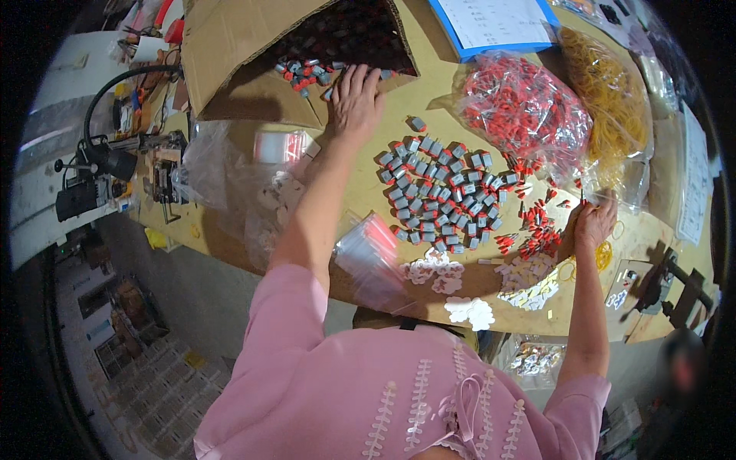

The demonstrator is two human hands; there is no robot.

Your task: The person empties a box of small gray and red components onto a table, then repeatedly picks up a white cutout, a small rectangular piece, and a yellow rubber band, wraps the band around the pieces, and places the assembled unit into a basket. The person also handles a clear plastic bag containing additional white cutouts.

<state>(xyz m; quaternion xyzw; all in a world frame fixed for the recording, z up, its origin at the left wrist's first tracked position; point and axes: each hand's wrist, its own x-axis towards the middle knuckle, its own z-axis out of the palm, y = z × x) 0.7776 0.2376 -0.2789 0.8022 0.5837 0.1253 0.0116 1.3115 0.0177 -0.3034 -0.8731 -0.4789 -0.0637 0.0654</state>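
Note:
My left hand (pixel 354 103) reaches to the mouth of a cardboard box (pixel 230 46) lying on its side, fingers stretched over its lower flap. Small grey motors with red ends (pixel 303 75) lie on the flap beside the fingers, and more fill the dark inside. My right hand (pixel 596 222) is at the right of the table, fingers curled together by a scatter of small red pieces (pixel 540 230). A thin dark thing shows at its fingertips, too small to name. Between my hands spreads a group of grey motors (pixel 441 192), with one motor (pixel 416 123) apart from it.
Bags of red parts (pixel 525 103) and yellow rubber bands (pixel 609 100) stand at the back right, by a blue-edged paper (pixel 498 27). Clear plastic bags (pixel 368 249) and white cut pieces (pixel 433 270) line the near edge. A black-armed lamp (pixel 115 157) is left, a dark clamp-like tool (pixel 671 287) right.

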